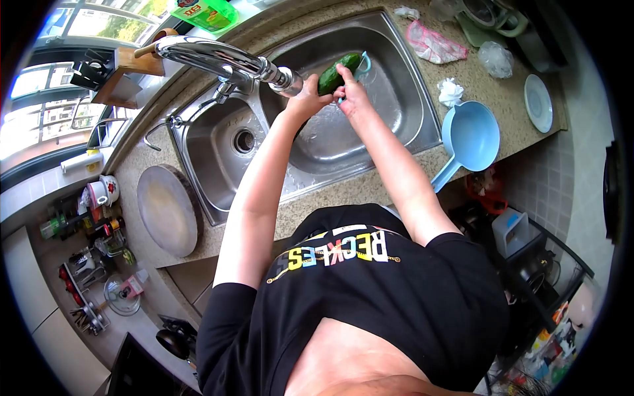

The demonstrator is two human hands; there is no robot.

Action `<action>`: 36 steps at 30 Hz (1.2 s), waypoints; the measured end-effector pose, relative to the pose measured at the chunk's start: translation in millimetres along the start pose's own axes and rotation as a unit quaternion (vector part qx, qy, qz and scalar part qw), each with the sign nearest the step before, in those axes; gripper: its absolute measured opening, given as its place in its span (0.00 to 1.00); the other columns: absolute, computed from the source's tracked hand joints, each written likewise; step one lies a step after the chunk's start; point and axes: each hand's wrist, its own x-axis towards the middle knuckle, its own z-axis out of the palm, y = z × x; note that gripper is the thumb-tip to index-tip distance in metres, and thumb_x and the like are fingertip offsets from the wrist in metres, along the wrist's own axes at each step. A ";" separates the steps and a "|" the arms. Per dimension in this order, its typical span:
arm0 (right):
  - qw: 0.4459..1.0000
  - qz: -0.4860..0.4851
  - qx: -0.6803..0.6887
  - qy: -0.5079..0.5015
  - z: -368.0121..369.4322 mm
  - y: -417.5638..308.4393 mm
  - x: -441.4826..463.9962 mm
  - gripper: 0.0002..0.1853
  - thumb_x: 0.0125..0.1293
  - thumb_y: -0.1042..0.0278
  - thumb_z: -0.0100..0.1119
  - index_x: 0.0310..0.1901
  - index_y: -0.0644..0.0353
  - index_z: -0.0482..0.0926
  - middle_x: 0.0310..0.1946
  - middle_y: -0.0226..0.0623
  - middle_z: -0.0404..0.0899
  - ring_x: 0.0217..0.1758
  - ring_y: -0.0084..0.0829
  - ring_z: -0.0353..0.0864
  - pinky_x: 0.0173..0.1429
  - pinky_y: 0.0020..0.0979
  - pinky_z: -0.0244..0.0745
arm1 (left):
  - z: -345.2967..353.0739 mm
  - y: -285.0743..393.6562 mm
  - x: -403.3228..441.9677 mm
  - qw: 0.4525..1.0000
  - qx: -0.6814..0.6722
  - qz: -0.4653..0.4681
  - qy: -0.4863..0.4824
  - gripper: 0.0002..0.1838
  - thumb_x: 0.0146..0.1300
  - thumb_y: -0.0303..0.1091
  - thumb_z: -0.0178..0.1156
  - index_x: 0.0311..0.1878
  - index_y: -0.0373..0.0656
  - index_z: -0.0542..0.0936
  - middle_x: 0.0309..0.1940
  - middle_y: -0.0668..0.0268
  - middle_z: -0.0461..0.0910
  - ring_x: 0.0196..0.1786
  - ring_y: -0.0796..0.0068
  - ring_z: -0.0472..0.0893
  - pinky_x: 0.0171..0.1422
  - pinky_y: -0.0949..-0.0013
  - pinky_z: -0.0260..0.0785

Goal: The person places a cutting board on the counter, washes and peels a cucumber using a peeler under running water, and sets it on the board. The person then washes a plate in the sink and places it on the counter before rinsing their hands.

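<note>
Over the right basin of the steel sink (413, 99), a dark green cucumber (335, 76) is held at a slant. My left hand (309, 99) is closed around its lower end, close beside the faucet head (288, 82). My right hand (353, 92) is closed at the cucumber's right side, with the thumb lying against the skin. A light-blue tool that looks like a peeler (365, 63) shows its curved end above this hand, and another bit of blue shows below the fingers. Its blade is hidden. The basin floor is wet.
A blue ladle-shaped scoop (472, 135) rests on the counter's right, near a white plate (539, 103), crumpled tissue (450, 92) and a pink-edged cloth (434, 43). A round board (168, 210) lies left of the sink. Behind stands a knife block (124, 76).
</note>
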 end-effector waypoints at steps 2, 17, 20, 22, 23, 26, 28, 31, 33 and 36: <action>1.000 0.008 -0.008 0.013 4.8 -9.4 -0.9 0.17 0.48 0.65 0.71 0.33 0.56 0.70 0.21 0.26 0.66 0.13 0.16 0.57 0.15 0.17 0.53 | -3.3 5.8 0.2 1.000 0.000 -0.017 -0.015 0.24 0.46 0.48 0.66 0.36 0.38 0.73 0.24 0.56 0.77 0.28 0.58 0.79 0.34 0.64 0.71; 0.735 -0.345 -0.584 -0.007 -68.5 -6.7 -9.7 0.14 0.69 0.53 0.42 0.41 0.57 0.67 0.22 0.35 0.70 0.20 0.29 0.71 0.24 0.31 0.66 | -32.0 13.2 -82.8 0.749 -0.553 -0.333 -0.151 0.21 0.70 0.50 0.38 0.45 0.39 0.68 0.26 0.61 0.74 0.25 0.74 0.74 0.31 0.71 0.71; 0.666 -0.290 -0.653 -0.215 -45.6 5.7 -91.3 0.11 0.67 0.58 0.44 0.42 0.56 0.67 0.29 0.51 0.76 0.36 0.54 0.76 0.35 0.46 0.70 | -28.6 1.3 -88.3 0.691 -0.598 -0.383 -0.135 0.22 0.70 0.50 0.35 0.44 0.38 0.68 0.26 0.58 0.74 0.25 0.71 0.75 0.30 0.69 0.73; 0.544 -0.302 -0.733 -0.274 -46.4 11.5 -105.1 0.12 0.67 0.55 0.42 0.42 0.54 0.68 0.29 0.50 0.77 0.35 0.53 0.77 0.35 0.45 0.71 | -28.9 -1.9 -89.2 0.639 -0.612 -0.452 -0.112 0.22 0.71 0.48 0.34 0.43 0.37 0.68 0.26 0.57 0.74 0.24 0.70 0.75 0.29 0.70 0.73; 0.544 -0.303 -0.733 -0.273 -45.8 9.4 -102.2 0.12 0.67 0.55 0.42 0.42 0.54 0.68 0.29 0.50 0.77 0.35 0.53 0.77 0.35 0.45 0.71 | -29.2 -3.1 -91.7 0.626 -0.620 -0.457 -0.120 0.22 0.71 0.48 0.35 0.43 0.36 0.67 0.26 0.56 0.74 0.23 0.69 0.75 0.27 0.70 0.72; 0.521 -0.288 -0.773 -0.220 -50.6 -2.6 -62.5 0.14 0.67 0.52 0.39 0.43 0.51 0.68 0.30 0.47 0.78 0.35 0.53 0.77 0.37 0.48 0.69 | -36.3 -9.4 -107.7 0.644 -0.615 -0.424 -0.163 0.21 0.71 0.48 0.35 0.43 0.37 0.67 0.26 0.57 0.74 0.22 0.69 0.74 0.27 0.70 0.72; 0.544 -0.238 -0.797 -0.111 -56.2 -25.5 -18.7 0.14 0.67 0.53 0.39 0.42 0.52 0.68 0.31 0.47 0.78 0.37 0.52 0.77 0.40 0.50 0.68 | -44.0 -3.5 -117.0 0.652 -0.603 -0.426 -0.172 0.20 0.71 0.47 0.36 0.43 0.37 0.67 0.25 0.57 0.73 0.22 0.70 0.74 0.26 0.70 0.71; 0.469 -0.106 -0.877 0.004 -133.4 -45.3 53.5 0.19 0.66 0.53 0.43 0.40 0.60 0.77 0.37 0.50 0.78 0.41 0.49 0.78 0.42 0.47 0.71 | -54.3 6.6 -131.0 0.687 -0.587 -0.380 -0.199 0.19 0.71 0.46 0.37 0.43 0.38 0.68 0.25 0.58 0.74 0.22 0.71 0.74 0.25 0.71 0.70; 0.456 0.107 -0.881 -0.072 -154.5 -43.5 55.8 0.20 0.65 0.53 0.44 0.37 0.64 0.78 0.41 0.54 0.77 0.44 0.49 0.77 0.46 0.46 0.70 | -62.8 14.9 -132.2 0.688 -0.599 -0.366 -0.185 0.18 0.70 0.45 0.39 0.45 0.39 0.68 0.26 0.58 0.74 0.23 0.71 0.75 0.26 0.71 0.70; 0.480 -0.029 -0.876 -0.024 -170.0 -22.8 23.6 0.21 0.64 0.53 0.44 0.38 0.65 0.76 0.38 0.54 0.77 0.42 0.52 0.77 0.44 0.47 0.70 | -59.7 17.6 -130.2 0.685 -0.616 -0.358 -0.150 0.16 0.69 0.42 0.44 0.48 0.39 0.68 0.27 0.59 0.75 0.24 0.72 0.75 0.28 0.72 0.71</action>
